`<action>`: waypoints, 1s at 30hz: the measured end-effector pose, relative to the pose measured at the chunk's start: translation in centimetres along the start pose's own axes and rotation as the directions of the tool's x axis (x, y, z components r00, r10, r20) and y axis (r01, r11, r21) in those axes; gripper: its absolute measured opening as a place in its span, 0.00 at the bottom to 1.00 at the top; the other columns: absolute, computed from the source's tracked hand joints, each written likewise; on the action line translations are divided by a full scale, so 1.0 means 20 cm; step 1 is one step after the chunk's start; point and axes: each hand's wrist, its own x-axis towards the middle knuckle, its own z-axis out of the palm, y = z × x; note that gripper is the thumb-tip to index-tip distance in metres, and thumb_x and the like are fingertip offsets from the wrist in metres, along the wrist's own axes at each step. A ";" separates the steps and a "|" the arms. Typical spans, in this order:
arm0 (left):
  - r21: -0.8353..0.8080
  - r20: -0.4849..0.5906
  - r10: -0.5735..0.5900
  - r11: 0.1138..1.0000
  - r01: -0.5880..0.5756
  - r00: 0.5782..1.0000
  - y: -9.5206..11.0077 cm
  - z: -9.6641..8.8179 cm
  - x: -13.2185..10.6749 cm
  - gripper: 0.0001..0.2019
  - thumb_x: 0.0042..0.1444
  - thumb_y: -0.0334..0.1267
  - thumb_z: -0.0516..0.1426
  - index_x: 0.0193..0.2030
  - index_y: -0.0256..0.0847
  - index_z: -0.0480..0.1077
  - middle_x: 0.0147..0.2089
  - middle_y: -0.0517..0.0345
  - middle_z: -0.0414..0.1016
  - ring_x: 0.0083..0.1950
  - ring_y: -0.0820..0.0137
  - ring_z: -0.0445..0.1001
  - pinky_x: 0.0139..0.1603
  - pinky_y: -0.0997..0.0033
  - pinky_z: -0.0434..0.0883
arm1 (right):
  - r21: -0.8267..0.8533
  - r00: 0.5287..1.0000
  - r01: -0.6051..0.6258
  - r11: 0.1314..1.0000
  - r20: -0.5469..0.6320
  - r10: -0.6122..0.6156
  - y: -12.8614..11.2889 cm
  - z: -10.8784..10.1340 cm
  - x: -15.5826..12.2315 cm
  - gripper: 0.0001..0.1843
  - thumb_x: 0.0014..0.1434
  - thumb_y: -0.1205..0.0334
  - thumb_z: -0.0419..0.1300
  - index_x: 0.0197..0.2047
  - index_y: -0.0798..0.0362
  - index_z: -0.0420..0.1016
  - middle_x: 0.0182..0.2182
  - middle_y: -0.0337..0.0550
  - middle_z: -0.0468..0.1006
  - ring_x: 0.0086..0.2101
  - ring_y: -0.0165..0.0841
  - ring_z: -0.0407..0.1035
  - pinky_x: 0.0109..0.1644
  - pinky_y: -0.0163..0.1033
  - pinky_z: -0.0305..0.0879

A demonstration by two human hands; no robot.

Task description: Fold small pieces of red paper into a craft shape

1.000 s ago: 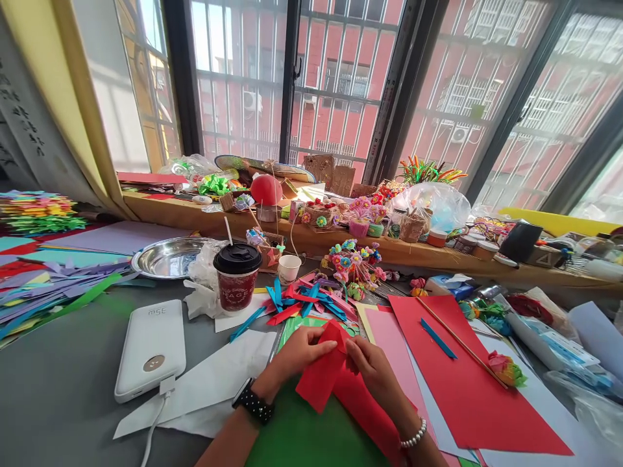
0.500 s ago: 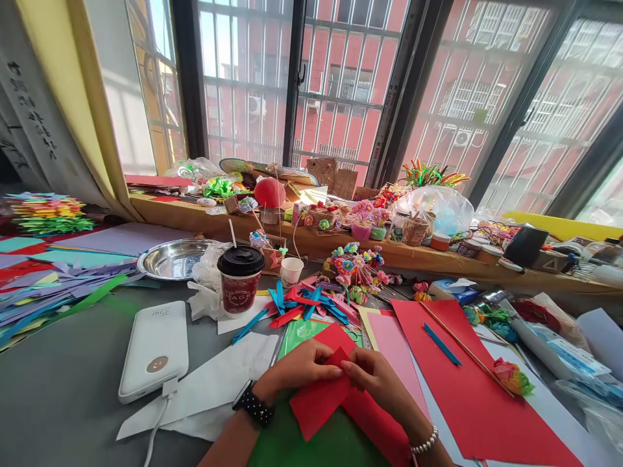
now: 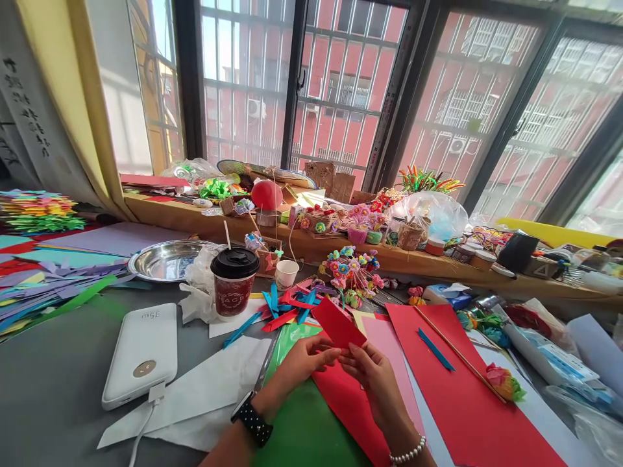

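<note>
My right hand (image 3: 368, 371) pinches a small red paper piece (image 3: 339, 323) at its lower edge, between thumb and fingers. The piece is raised and tilted above the work surface. My left hand (image 3: 307, 358) is close beside it, fingers stretched out and thumb tip by the paper's lower corner; whether they touch is hard to see. Under the hands lie a larger red paper sheet (image 3: 341, 405) and a green mat (image 3: 296, 425). Blue and red paper strips (image 3: 287, 306) are heaped just beyond my hands.
Left are a white power bank (image 3: 141, 353) with a cable, a lidded cup (image 3: 234, 285) with a straw, and a metal dish (image 3: 165, 261). Right, a big red sheet (image 3: 452, 389) carries a blue strip and a stick with a paper flower (image 3: 505, 383). Crafts line the ledge (image 3: 302, 250).
The small red paper has been lifted and turned, now pointing up and away from me. My left hand has loosened from its pinch; my right hand still grips the paper. The view shifted slightly.
</note>
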 end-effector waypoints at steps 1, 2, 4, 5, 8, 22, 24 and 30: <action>0.008 -0.016 0.017 1.000 -0.017 1.000 0.00 0.01 0.00 0.18 0.37 0.48 0.58 0.31 0.35 0.68 0.32 0.54 0.72 0.36 0.67 0.69 0.34 0.72 0.65 | -0.004 1.000 -0.005 1.000 0.030 0.005 0.01 0.02 -0.01 0.11 0.44 0.56 0.60 0.22 0.55 0.66 0.25 0.43 0.75 0.30 0.35 0.70 0.34 0.37 0.65; 0.010 -0.035 0.034 0.999 -0.033 0.999 0.00 0.01 -0.01 0.18 0.37 0.48 0.58 0.30 0.34 0.69 0.31 0.54 0.73 0.36 0.66 0.69 0.35 0.71 0.64 | -0.027 0.999 0.001 1.000 0.043 0.001 0.01 0.03 -0.01 0.11 0.44 0.56 0.59 0.22 0.55 0.67 0.25 0.43 0.75 0.30 0.35 0.70 0.34 0.36 0.65; 0.006 -0.073 0.054 0.999 -0.053 0.996 0.01 0.00 -0.01 0.18 0.38 0.48 0.58 0.30 0.33 0.70 0.31 0.54 0.73 0.36 0.66 0.69 0.36 0.71 0.64 | -0.114 0.996 0.017 0.993 0.093 -0.006 0.02 0.03 -0.02 0.11 0.46 0.55 0.58 0.25 0.56 0.70 0.26 0.43 0.74 0.29 0.33 0.69 0.33 0.35 0.65; 0.005 -0.088 0.058 0.998 -0.057 0.994 0.01 0.00 -0.01 0.17 0.39 0.47 0.57 0.30 0.33 0.70 0.31 0.54 0.73 0.35 0.67 0.69 0.36 0.71 0.64 | -0.171 0.993 0.032 0.985 0.114 -0.013 0.01 0.03 -0.02 0.12 0.46 0.55 0.57 0.26 0.57 0.71 0.26 0.44 0.74 0.28 0.33 0.68 0.32 0.35 0.64; 0.048 -0.103 0.038 0.998 -0.033 0.994 0.01 -0.02 -0.01 0.15 0.38 0.46 0.58 0.26 0.33 0.70 0.27 0.56 0.72 0.31 0.69 0.68 0.33 0.72 0.63 | -0.326 0.989 0.111 0.939 0.129 -0.073 0.00 -0.01 -0.01 0.15 0.47 0.53 0.56 0.25 0.58 0.72 0.23 0.43 0.72 0.25 0.31 0.66 0.28 0.33 0.62; -0.038 -0.130 0.075 0.996 -0.080 0.989 0.01 -0.03 0.00 0.16 0.40 0.48 0.56 0.26 0.34 0.67 0.22 0.58 0.71 0.26 0.69 0.70 0.28 0.72 0.66 | -0.500 0.926 0.376 0.780 0.223 -0.304 -0.05 -0.04 0.00 0.12 0.49 0.56 0.55 0.36 0.53 0.66 0.30 0.42 0.71 0.28 0.30 0.66 0.27 0.32 0.62; -0.031 -0.133 0.091 0.995 -0.096 0.987 0.00 -0.03 0.00 0.15 0.40 0.47 0.56 0.27 0.34 0.68 0.22 0.58 0.70 0.25 0.70 0.70 0.27 0.73 0.66 | -0.512 0.895 0.440 0.738 0.311 -0.319 -0.07 -0.05 -0.01 0.11 0.52 0.59 0.52 0.40 0.51 0.66 0.35 0.43 0.70 0.33 0.31 0.66 0.31 0.33 0.64; -0.030 -0.124 0.138 0.989 -0.143 0.983 0.03 -0.02 -0.01 0.20 0.37 0.40 0.60 0.37 0.33 0.64 0.22 0.60 0.69 0.25 0.71 0.68 0.27 0.74 0.64 | -0.595 0.834 0.551 0.585 0.409 -0.369 -0.05 -0.05 0.00 0.07 0.51 0.63 0.54 0.32 0.50 0.73 0.30 0.42 0.71 0.30 0.31 0.66 0.33 0.33 0.63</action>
